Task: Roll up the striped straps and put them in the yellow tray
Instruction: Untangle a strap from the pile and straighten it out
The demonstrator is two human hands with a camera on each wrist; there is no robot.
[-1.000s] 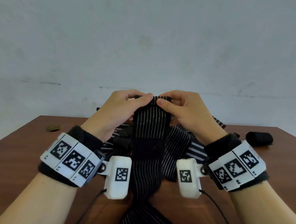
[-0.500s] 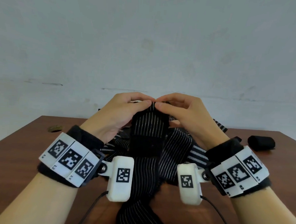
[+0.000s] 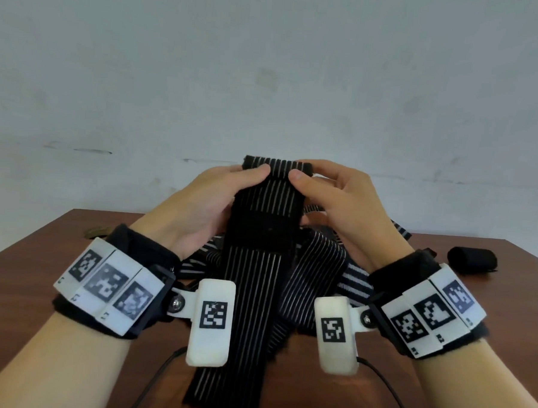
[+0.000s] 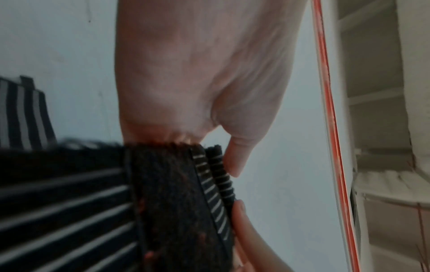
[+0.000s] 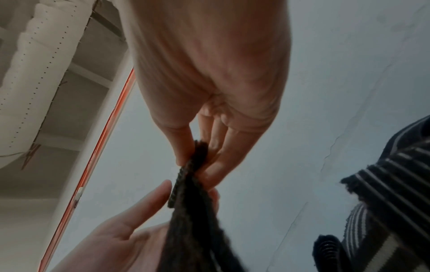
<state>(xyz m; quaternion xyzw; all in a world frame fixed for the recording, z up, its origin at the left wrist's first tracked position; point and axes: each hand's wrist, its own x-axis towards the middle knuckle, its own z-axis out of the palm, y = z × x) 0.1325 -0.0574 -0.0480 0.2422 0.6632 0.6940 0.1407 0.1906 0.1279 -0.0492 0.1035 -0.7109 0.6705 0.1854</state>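
left hand, right hand: each grip pinches striped strap | tray unseen

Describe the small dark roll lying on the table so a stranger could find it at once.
On the brown wooden table, look toward its far right corner, beyond the right hand. The small black fabric roll lies there alone, apart from the heap of striped straps; unlike them it is wound tight and shows no stripes.

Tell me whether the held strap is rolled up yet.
Not rolled: only the top end of the strap is folded over between both thumbs; the rest hangs flat to the table.
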